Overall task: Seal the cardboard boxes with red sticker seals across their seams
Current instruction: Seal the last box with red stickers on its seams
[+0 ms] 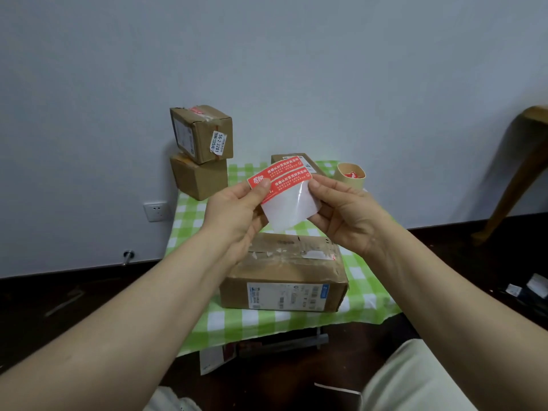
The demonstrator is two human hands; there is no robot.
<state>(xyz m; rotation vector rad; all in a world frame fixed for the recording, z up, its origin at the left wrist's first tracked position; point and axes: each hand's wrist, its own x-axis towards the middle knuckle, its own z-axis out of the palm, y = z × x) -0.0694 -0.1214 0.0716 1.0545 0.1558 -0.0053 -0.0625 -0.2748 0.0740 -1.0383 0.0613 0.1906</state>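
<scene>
Two stacked small boxes point(201, 137) stand at the back left, the left hand point(234, 212) pinches the left end of a red sticker seal point(277, 172), and the right hand point(345, 216) pinches the right edge of its backing sheet point(289, 209), both held above the big cardboard box point(284, 274) on the checked cloth point(364, 280).

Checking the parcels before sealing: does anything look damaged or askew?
Yes. The near box has torn tape scraps along its top seam. The top box of the back-left stack sits twisted on the lower box.
</scene>
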